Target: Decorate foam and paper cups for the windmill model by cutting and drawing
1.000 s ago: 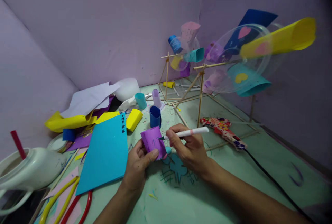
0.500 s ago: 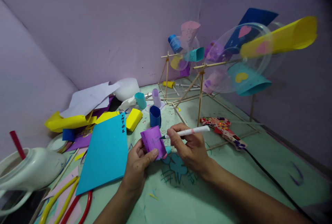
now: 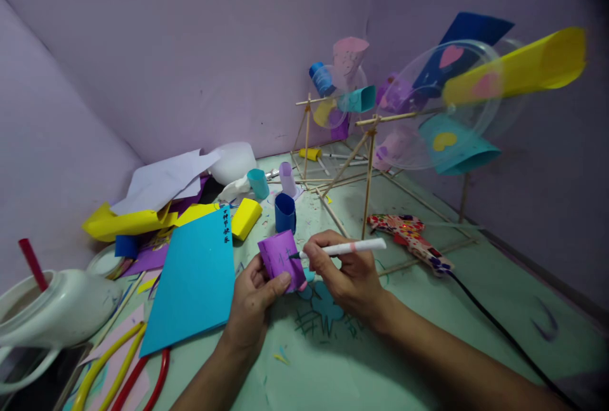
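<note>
A purple paper tube (image 3: pixel 281 263) is pinched between the thumb and fingers of my left hand (image 3: pixel 257 293), and dark strokes show on its face. My right hand (image 3: pixel 345 274) is closed around a white marker pen (image 3: pixel 364 245), whose dark tip touches or almost touches the purple paper. Just behind the tube, a dark blue paper tube (image 3: pixel 285 213) stands upright. A yellow paper tube (image 3: pixel 246 219) lies to its left. Left of my left hand lies a bright blue card (image 3: pixel 195 284) with black handwriting near its upper right edge.
At the right, stick frames (image 3: pixel 368 189) carry clear discs with coloured paper cups. A patterned glue gun (image 3: pixel 412 240) lies below, its black cord (image 3: pixel 504 322) running to the lower right. Scissors with yellow handles (image 3: pixel 114 360) and a white teapot-like vessel (image 3: pixel 71 303) are at left.
The marker tip has shifted slightly left and down on the purple tube, and the dark strokes there have grown. My left hand holds the tube in nearly the same place.
</note>
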Motion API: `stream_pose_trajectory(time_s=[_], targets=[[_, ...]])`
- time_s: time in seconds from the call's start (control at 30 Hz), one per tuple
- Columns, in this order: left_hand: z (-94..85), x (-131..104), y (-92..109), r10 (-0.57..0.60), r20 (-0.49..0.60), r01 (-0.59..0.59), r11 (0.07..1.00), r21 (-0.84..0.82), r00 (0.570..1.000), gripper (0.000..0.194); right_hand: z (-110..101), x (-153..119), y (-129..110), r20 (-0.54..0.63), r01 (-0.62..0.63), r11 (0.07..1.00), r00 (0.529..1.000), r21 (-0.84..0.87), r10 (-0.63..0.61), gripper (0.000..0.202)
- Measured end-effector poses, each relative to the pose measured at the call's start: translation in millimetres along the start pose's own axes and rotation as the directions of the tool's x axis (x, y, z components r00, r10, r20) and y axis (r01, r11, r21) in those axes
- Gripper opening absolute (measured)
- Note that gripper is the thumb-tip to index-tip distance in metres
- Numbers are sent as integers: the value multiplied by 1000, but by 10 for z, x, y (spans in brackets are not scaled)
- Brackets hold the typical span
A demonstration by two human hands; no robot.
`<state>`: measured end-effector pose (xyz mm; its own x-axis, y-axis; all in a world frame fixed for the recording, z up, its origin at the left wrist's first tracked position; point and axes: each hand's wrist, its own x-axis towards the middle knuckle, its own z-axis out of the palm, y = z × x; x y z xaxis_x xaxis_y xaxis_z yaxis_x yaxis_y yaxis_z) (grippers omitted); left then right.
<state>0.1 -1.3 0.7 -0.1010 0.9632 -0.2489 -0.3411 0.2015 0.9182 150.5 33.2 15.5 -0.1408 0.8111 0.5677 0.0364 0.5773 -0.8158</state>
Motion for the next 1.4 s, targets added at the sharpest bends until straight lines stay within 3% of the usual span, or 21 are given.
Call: stream_pose_trajectory(time_s=[0.33,0.63,0.77,0.9,1.07,1.23,1.4], targets=[[17,-1,10,2,-14,-2,1000,-20,1000,75,6,-7,-7,-48,-86,996,995,32,87,16],[15,-2,23,0,-13,-1,998,-56,1000,71,-29,6,40,-56,-49,992,997,-119,43,21],[2,3,20,6,-3,-6,997,-77,1000,68,-32,14,72,-115,-91,996,989,15,92,16],[-4,11,17,-8,20,10,994,-109,1000,69,-22,30,61,27,-73,997,997,-35,74,23],[-15,40,-2,11,-1,-12,991,-136,1000,69,7,31,41,281,-92,991,953,-99,116,67],[-6,23,19,9,46,-1,984,-180,999,67,32,24,58,278,-216,975,934,-57,223,59],[14,-11,51,29,90,-11,980,-197,996,64,37,34,66,281,-242,969,927,-56,247,57]])
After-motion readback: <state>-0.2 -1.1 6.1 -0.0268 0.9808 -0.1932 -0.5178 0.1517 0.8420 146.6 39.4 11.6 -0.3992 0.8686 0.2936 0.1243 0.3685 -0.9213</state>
